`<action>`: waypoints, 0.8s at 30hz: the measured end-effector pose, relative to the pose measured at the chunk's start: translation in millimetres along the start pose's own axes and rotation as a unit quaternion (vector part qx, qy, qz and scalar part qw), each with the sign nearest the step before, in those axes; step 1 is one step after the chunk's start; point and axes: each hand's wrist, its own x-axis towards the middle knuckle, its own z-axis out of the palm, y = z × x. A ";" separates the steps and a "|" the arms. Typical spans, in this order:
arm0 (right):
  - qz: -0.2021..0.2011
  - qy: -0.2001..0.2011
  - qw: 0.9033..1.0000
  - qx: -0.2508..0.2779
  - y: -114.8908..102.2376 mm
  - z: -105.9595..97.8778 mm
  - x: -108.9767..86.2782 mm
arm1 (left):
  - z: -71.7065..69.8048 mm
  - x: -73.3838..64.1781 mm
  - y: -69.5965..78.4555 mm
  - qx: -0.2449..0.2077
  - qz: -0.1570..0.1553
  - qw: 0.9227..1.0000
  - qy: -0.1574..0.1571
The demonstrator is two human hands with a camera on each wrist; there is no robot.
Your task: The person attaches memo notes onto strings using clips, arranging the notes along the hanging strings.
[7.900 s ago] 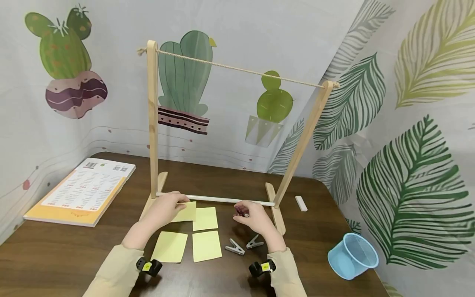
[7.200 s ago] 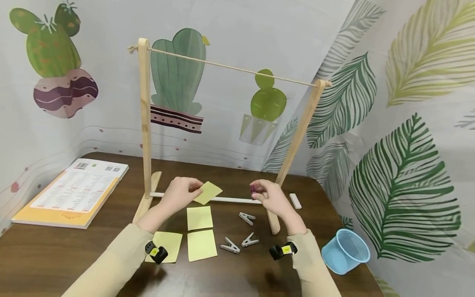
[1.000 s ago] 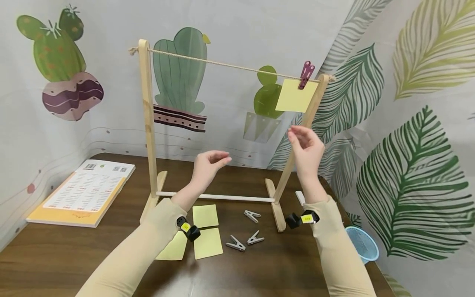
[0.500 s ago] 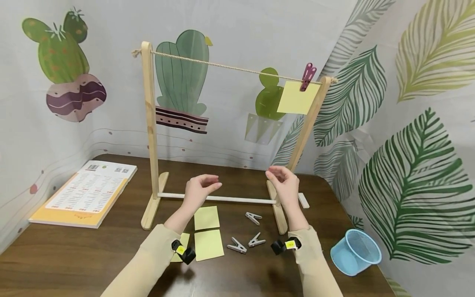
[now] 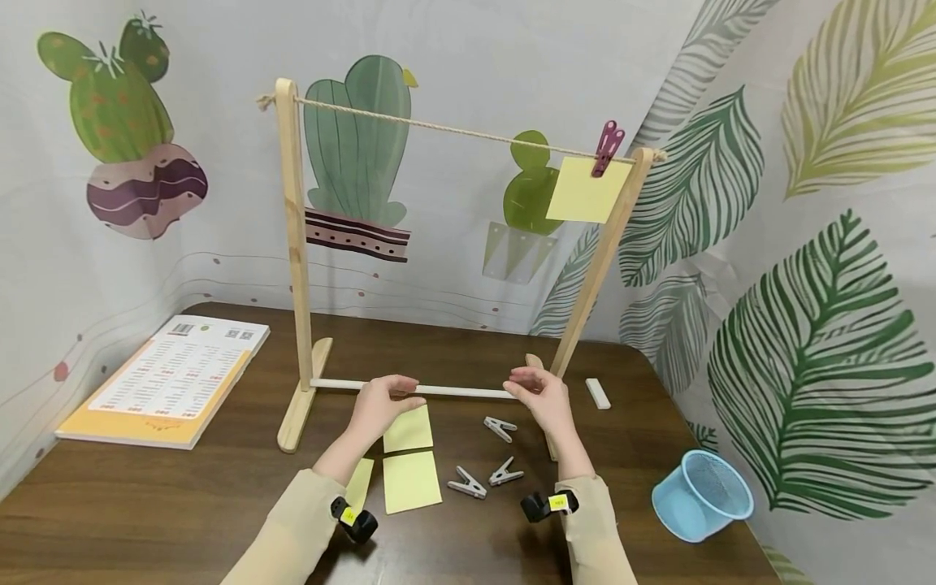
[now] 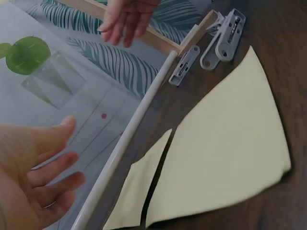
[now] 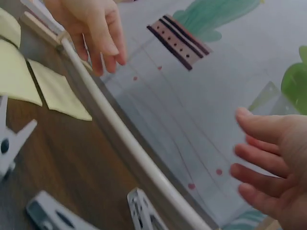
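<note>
My left hand (image 5: 382, 406) hovers over the upper yellow sticky note (image 5: 409, 431), fingers relaxed and holding nothing. Below that note lies a second yellow note (image 5: 413, 483); a third note (image 5: 360, 486) is partly hidden by the left wrist. My right hand (image 5: 543, 398), also holding nothing, is above a grey clothespin (image 5: 500, 428) and to its right. Two more grey clothespins, one left (image 5: 466, 483) and one right (image 5: 505, 472), lie nearer the front. High on the rope (image 5: 439, 128), a purple clothespin (image 5: 608, 149) holds a yellow note (image 5: 585, 192) by the right post.
The wooden frame (image 5: 295, 244) stands on the table with a white crossbar (image 5: 468, 392) low between its posts. At left lies a book (image 5: 164, 382). On the right are a white block (image 5: 597, 393) and a blue mesh basket (image 5: 680, 504).
Earlier, the left hand lifted a note and the right held the purple clothespin; both now hang on the rope. In the last second both hands have come down, the right also moving left.
</note>
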 end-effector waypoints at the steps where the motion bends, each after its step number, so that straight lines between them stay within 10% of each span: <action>1: -0.002 -0.016 1.000 -0.010 3.3 0.6 -1.2 | 0.3 -1.0 -1.9 0.007 -0.003 1.000 -0.011; 24: 0.022 -0.164 0.982 -0.096 30.8 0.6 -19.6 | -11.3 -2.8 -18.1 0.142 -0.006 0.984 -0.103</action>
